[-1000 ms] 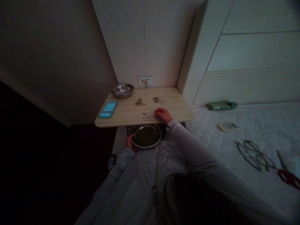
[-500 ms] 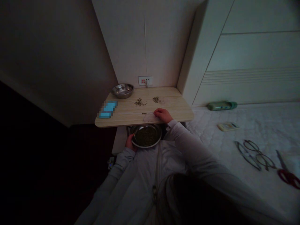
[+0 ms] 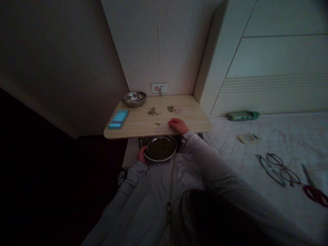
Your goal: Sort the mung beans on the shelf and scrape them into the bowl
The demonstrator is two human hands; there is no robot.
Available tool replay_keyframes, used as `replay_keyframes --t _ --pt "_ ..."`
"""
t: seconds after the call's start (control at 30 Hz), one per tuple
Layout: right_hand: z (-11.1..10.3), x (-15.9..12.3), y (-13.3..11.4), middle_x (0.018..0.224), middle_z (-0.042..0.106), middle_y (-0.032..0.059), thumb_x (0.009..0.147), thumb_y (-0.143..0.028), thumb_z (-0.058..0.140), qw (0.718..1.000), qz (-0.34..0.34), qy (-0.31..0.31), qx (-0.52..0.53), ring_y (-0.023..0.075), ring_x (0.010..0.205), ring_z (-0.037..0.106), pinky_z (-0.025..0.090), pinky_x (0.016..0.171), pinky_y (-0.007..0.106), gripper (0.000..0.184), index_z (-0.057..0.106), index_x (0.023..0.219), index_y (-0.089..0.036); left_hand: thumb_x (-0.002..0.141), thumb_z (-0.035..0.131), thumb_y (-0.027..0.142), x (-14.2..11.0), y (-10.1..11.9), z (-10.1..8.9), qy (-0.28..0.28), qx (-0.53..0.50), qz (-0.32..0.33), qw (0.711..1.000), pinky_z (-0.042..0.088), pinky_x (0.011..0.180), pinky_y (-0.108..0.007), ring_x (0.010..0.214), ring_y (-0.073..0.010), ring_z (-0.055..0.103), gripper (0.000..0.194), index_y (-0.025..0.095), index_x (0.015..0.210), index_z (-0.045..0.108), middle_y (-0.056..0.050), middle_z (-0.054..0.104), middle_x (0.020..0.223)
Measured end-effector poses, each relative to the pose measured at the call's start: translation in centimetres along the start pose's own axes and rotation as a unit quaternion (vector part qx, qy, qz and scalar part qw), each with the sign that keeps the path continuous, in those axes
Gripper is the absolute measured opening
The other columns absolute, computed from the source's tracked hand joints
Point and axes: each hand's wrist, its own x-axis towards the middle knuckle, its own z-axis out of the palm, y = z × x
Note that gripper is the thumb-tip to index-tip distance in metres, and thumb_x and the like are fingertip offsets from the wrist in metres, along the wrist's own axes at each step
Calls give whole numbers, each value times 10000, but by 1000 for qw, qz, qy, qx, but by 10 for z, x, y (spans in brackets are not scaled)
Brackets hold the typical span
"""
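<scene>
My left hand (image 3: 141, 156) grips the left rim of a metal bowl (image 3: 172, 154), held just below the table's front edge. Dark greenish bits (image 3: 161, 149), too dim to name, lie in that bowl. My right hand (image 3: 180, 126) is closed in a pinch on a thin, whitish, rounded sheet (image 3: 163, 128) at the front edge of the wooden table (image 3: 192, 119); its material is unclear. A few dark bits lie beside the sheet. Farther back are two small heaps of green-brown bits, a left heap (image 3: 153, 111) and a right heap (image 3: 170, 108).
An empty-looking steel bowl (image 3: 134, 99) stands at the table's back left, behind a blurred blue object (image 3: 118, 119). A wall socket (image 3: 159, 87) is behind. On the bed at right lie a green bottle (image 3: 243, 115), a pale small box (image 3: 249, 138), eyeglasses (image 3: 283, 168) and red-handled scissors (image 3: 314, 194).
The dark bits inside the held bowl have shifted slightly. Both hands, the sheet and the heaps stay practically where they were.
</scene>
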Motion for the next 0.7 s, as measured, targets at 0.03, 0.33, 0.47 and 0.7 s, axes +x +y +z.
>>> replay_keyframes --t 0.03,0.33,0.47,0.7 --pt "0 0 0 566 567 -36 629 -233 489 1000 1 -3 -2 84 558 471 345 575 213 114 576 653 -164 687 467 182 -1 0 0 2 -1 1 1000 453 686 -252 645 -151 606 185 128 629 635 -39 640 570" --pt "-1 -1 -2 549 549 -41 609 -231 492 1000 -9 -12 14 83 558 457 336 586 215 106 570 607 -159 713 435 183 -4 1 4 10 15 3 1000 456 681 -260 569 -138 590 230 126 588 620 -31 627 533" --pt "-1 0 -1 537 544 -40 609 -243 493 1000 -13 -23 13 84 560 454 331 584 214 112 568 599 -160 719 424 181 -6 2 5 10 5 -3 1000 459 679 -251 570 -134 592 240 124 590 619 -34 630 537" --pt "0 0 0 551 555 -40 616 -228 488 999 -10 -8 34 81 548 461 343 583 212 107 568 633 -161 705 447 188 -3 1 3 6 6 -7 1000 460 652 -248 578 -139 597 211 133 604 623 -32 635 549"
